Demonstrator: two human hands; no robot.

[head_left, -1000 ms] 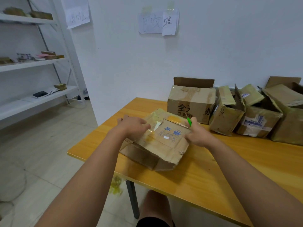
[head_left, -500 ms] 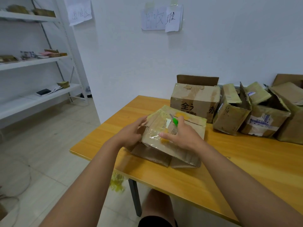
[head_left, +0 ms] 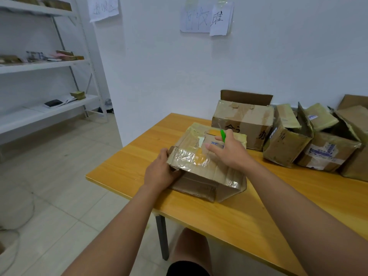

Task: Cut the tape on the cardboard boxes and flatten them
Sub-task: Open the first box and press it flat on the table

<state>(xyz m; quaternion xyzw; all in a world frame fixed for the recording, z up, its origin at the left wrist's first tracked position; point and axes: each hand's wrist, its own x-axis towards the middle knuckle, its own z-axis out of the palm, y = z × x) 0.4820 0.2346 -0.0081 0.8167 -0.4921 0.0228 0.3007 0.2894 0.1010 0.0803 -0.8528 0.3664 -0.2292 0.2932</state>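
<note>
Now rotated tape-side up, worn brown taped cardboard box (head_left: 207, 162) gripped at near-left corner by left hand (head_left: 159, 172); right hand (head_left: 231, 150), holding green cutter (head_left: 223, 135), shifted onto top, ready for cutting.

There is only one view, from a camera worn on the person's head. It looks forward and down, close above the wooden table (head_left: 229, 222), which fills the side from 3 to 6 o'clock. The white wall (head_left: 278, 56) stands at 12 o'clock, the metal shelves (head_left: 45, 64) at 10 o'clock.
</note>
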